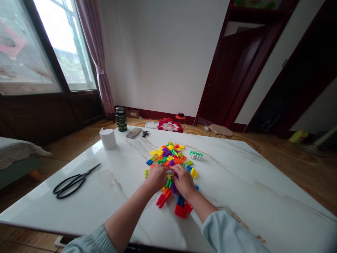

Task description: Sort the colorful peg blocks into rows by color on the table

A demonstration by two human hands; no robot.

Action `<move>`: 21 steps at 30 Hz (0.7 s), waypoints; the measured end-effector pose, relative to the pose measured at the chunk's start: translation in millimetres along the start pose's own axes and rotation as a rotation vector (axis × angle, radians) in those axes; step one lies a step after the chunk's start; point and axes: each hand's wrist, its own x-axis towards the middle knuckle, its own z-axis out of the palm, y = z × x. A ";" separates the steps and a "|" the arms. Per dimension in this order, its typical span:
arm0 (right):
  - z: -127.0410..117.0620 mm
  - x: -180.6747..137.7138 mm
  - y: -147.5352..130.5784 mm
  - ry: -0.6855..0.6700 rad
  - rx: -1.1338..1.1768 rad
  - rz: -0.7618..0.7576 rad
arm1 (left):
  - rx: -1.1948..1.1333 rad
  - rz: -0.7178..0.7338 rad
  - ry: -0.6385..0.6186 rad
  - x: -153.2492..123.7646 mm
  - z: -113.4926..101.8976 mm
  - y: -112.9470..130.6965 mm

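Note:
A heap of small coloured plastic building pieces [170, 154] lies in the middle of a white marble table [250, 189]. My left hand [157, 177] and my right hand [184, 180] meet at the near side of the heap, fingers curled over pieces there. What lies between the fingertips is too small to name. Red, orange and blue joined pieces [181, 208] stick out under my wrists. A short row of white pieces with green tips [196, 156] sits just right of the heap.
Black scissors [74, 182] lie at the table's left. At the far left corner stand a white cylinder [107, 139], a camouflage flask [121, 119], a phone [133, 133] and keys [145, 133]. Beyond are a stool [219, 130], a red cushion [170, 125] and a dark door.

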 end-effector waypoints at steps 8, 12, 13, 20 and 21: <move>-5.0 2.6 -7.8 0.075 -0.212 -0.132 | -0.328 -0.158 0.175 1.0 0.6 7.0; 2.4 1.7 -7.7 0.138 -0.137 -0.082 | -0.518 -0.218 0.240 2.9 4.9 7.6; 3.4 2.1 -6.6 0.148 -0.118 -0.072 | -0.538 -0.214 0.236 3.1 4.9 8.7; -14.5 15.4 69.4 0.417 0.016 0.347 | -0.320 -0.156 0.091 -0.4 -3.4 12.3; -19.6 16.8 89.0 0.456 0.002 0.483 | -0.252 -0.151 0.033 -2.3 -4.4 12.3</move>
